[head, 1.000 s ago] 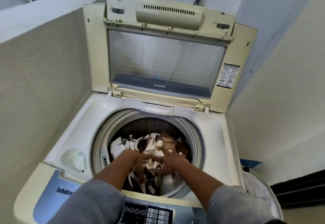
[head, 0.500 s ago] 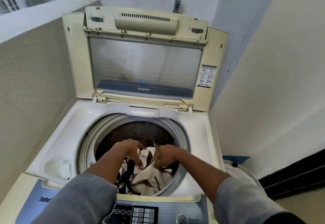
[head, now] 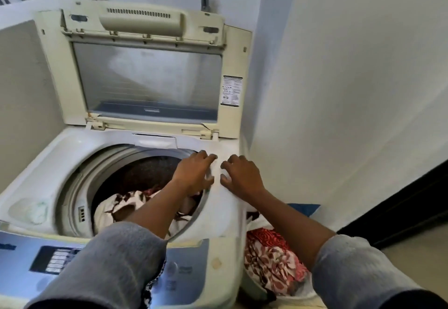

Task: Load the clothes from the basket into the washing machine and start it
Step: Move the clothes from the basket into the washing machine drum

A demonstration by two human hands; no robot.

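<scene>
Top-loading washing machine [head: 60, 163] filling the left and centre of the frame, lid [head: 145, 71] propped upright at the back, brown-and-white clothes [head: 126, 202] already lying in the drum at centre. Basket [head: 303, 291] low at the lower right beside the machine, red-and-white patterned clothes [head: 271, 260] heaped inside and waiting. Left hand [head: 194, 175] and right hand [head: 242, 178] side by side over the drum's right rim, fingers spread and empty; best to swing right and down, gather the heap in one deep grab, and lift clear of the rim.
</scene>
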